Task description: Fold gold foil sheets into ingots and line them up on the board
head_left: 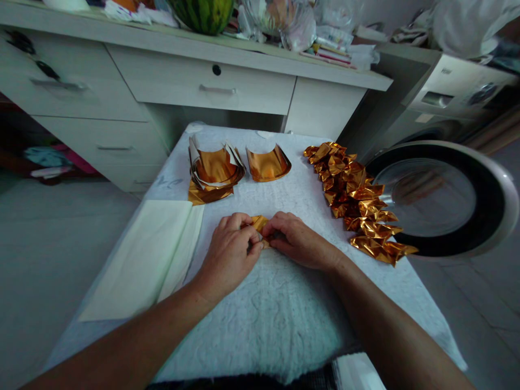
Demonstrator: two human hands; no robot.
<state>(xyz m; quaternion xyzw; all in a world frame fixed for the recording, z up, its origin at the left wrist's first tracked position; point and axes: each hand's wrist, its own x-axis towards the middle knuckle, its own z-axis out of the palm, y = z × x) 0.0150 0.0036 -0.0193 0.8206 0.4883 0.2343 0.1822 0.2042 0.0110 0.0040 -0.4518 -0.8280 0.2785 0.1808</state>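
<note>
At the middle of the cloth-covered table (244, 303), a small piece of gold foil paper (259, 222) is pinched between both hands. My left hand (233, 244) has its fingers closed on the foil's left side. On the right side, my right hand (294, 238) grips it with thumb and fingers; much of the piece is hidden by the fingers. Beyond the hands lie a curled stack of gold foil sheets (215, 168) and a smaller curled stack of gold foil (268, 164). To the right, several folded gold foil pieces (365, 211) lie in overlapping rows.
Pale paper sheets (138, 254) lie at the table's left. An open round washing machine door (499, 200) juts out against the right edge. Behind stands a white drawer desk (215, 81) with a watermelon (201, 13) and plastic bags (298, 27) on top.
</note>
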